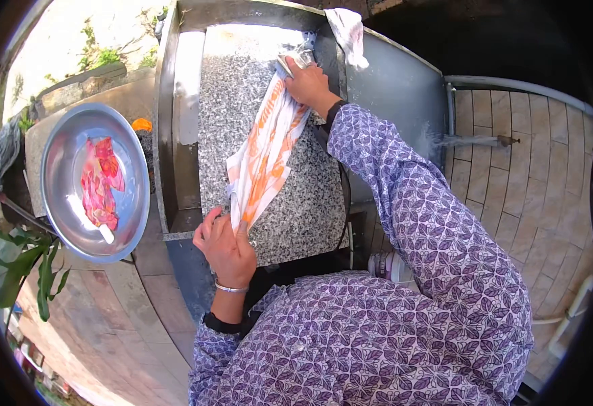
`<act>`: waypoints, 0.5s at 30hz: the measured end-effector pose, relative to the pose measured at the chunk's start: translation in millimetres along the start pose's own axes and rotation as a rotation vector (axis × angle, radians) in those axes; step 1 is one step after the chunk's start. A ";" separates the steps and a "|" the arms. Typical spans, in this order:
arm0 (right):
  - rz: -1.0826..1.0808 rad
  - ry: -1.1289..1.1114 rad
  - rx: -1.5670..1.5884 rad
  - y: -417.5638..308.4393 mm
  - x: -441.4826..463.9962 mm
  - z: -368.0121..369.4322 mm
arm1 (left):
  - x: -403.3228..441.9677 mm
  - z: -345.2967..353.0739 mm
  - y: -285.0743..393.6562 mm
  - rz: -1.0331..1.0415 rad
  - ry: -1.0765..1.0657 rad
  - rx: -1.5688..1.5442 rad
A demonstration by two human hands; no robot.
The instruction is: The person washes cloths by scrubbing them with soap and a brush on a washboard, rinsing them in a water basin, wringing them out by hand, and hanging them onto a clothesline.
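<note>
White-and-orange cloth point(264, 166) lies lengthwise on the speckled counter point(310, 210), which presumably backs it flat. Left hand point(227, 249) pinches its near end, likely for tension; right hand point(307, 82), at the far end, curls round a pale item point(283, 66) (identity unclear).

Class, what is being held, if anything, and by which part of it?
The orange-patterned cloth: the left grip holds its near end; the right grip is at its far end, hold unclear.
</note>
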State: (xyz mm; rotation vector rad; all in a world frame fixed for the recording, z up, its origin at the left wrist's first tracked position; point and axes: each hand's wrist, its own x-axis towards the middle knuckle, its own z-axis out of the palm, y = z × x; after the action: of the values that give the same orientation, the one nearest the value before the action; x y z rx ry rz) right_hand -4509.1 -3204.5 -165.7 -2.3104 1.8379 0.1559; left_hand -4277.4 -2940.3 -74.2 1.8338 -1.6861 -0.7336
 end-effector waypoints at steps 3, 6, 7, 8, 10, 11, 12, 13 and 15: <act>-0.104 -0.169 0.255 -54.3 -66.2 -40.7 | -0.2 1.5 -4.0 -0.034 0.041 0.013; -0.620 -0.078 0.453 -95.8 -132.0 -64.3 | -2.5 1.2 -4.3 -0.031 0.012 0.053; -0.604 -0.010 0.392 -82.4 -120.6 -44.5 | -2.6 -0.2 -4.1 0.003 -0.016 0.072; -0.584 0.056 0.330 -68.0 -106.5 -26.5 | -3.7 -1.2 -3.1 0.002 -0.032 0.072; -0.049 0.014 0.107 -20.2 -27.6 -0.7 | -1.4 -2.8 -1.4 0.000 -0.003 0.052; 0.088 -0.087 0.130 -7.8 -3.7 -9.2 | -3.1 -3.3 -1.4 0.009 -0.003 0.053; 0.094 -0.074 0.123 -7.8 -4.5 -15.1 | -3.5 -1.2 -1.0 0.007 0.009 0.061; 0.110 -0.120 0.139 -15.0 -2.2 -20.0 | -2.8 -0.4 -1.2 0.001 0.027 0.070; 0.006 -0.193 0.188 -46.7 -36.7 -34.2 | -4.5 -1.0 -1.9 -0.003 0.055 0.067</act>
State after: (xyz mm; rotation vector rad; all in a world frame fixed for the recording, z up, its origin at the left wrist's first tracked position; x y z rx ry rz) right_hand -4473.2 -3166.5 -121.4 -2.0856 1.6883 0.1906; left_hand -4275.8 -2935.7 -74.7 1.8852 -1.6922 -0.6292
